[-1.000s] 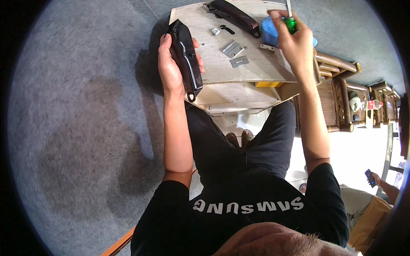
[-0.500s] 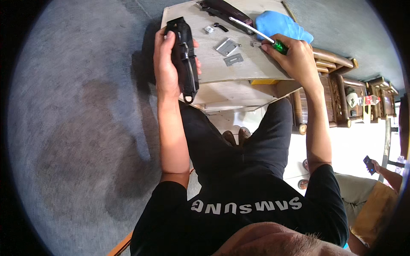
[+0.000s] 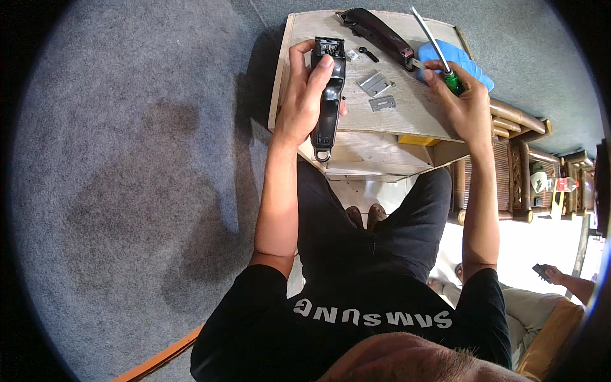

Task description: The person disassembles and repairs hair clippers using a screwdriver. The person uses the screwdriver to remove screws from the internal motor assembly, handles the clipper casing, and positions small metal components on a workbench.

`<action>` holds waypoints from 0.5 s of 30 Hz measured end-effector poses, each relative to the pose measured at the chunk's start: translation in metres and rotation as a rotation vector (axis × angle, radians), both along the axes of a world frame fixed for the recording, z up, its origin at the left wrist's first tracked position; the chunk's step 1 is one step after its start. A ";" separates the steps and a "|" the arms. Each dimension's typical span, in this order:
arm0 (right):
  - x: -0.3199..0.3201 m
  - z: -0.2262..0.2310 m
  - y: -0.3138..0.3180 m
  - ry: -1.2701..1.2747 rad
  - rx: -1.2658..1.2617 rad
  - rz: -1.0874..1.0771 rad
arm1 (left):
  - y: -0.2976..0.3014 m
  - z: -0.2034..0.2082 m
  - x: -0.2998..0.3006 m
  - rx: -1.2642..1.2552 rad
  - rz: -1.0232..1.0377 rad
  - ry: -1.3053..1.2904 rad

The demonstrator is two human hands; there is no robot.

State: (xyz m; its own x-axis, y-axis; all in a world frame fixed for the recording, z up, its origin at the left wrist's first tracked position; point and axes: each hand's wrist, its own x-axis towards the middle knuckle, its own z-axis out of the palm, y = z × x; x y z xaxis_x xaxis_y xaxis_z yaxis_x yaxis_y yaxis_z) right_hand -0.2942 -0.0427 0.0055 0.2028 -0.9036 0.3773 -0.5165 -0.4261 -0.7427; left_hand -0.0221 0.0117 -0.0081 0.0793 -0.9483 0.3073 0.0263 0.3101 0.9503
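A black hair clipper (image 3: 329, 108) stands upright in my left hand (image 3: 298, 105), over the table's left side. My thumb lies near its top, where the head shows open inner parts and no blade. My right hand (image 3: 470, 108) grips a screwdriver (image 3: 452, 81) by its green handle, shaft pointing up and away. A small metal piece (image 3: 417, 63) shows at my right fingertips, seemingly pinched there. Between my hands lie two flat metal clipper blades (image 3: 375, 83), a black lever (image 3: 369, 55) and a small whitish part (image 3: 353, 55).
A second, dark maroon clipper (image 3: 379, 35) lies at the table's far side, beside a blue cloth (image 3: 474, 69). Under the wooden tabletop (image 3: 414, 118), a yellow object (image 3: 417, 139) sits on a shelf. Bamboo chairs (image 3: 503, 165) stand right. Another person's hand (image 3: 557, 275) holds a dark device.
My left hand has turned the clipper so its open head faces me. The screwdriver now points more upward, and the small metal piece by my right fingertips has come up toward the blue cloth.
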 end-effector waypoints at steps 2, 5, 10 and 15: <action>0.019 0.001 0.005 -0.246 -0.030 0.084 | 0.001 -0.001 0.002 0.002 -0.009 0.009; 0.049 0.003 0.010 -0.208 -0.205 0.189 | 0.000 -0.002 0.003 0.003 -0.018 0.039; 0.084 -0.003 0.004 -0.229 -0.373 0.241 | -0.001 -0.003 0.001 -0.020 -0.007 0.028; 0.088 -0.001 0.010 -0.193 -0.520 0.273 | 0.002 -0.002 -0.002 -0.031 -0.024 0.007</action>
